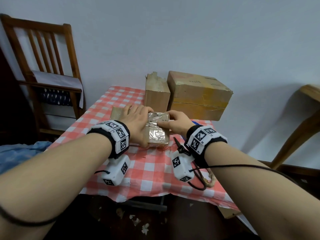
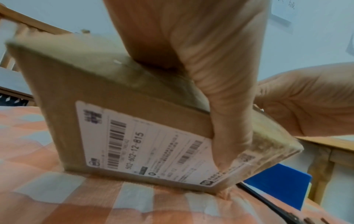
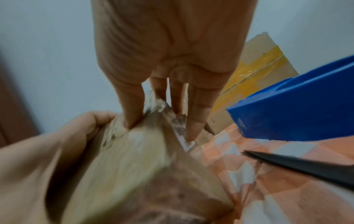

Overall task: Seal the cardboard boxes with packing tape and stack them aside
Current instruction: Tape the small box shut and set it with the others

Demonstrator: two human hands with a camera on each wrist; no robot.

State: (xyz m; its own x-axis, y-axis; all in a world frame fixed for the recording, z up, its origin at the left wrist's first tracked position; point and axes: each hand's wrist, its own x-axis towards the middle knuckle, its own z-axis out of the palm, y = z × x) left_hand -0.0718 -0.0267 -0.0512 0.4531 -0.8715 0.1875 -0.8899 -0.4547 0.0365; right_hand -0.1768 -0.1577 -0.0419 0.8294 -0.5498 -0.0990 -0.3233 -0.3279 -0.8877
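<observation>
- Left hand (image 1: 136, 122): fingers (image 1: 137, 109) flat on the box (image 1: 160, 137), thumb hooked down its near side, likely to steady it.
- Box: middle of the worktop (image 1: 147, 170), top glossy with tape (image 1: 155, 121).
- Right hand (image 1: 176, 123): fingers pinch its right end, probably pressing the tape down.

Three cardboard boxes on your bench (image 1: 147, 172) — one small taped box (image 1: 158, 135), one tall narrow box (image 1: 156, 94) and one large box (image 1: 199, 96). Two hands are in frame: your left hand (image 1: 136, 118) and right hand (image 1: 176, 124), each wrist carrying one marker band. Also on the checked cloth are one pair of black scissors (image 1: 178, 145) and one blue plastic object (image 3: 298, 106) — and one wooden chair (image 1: 43, 66) stands to the left.
</observation>
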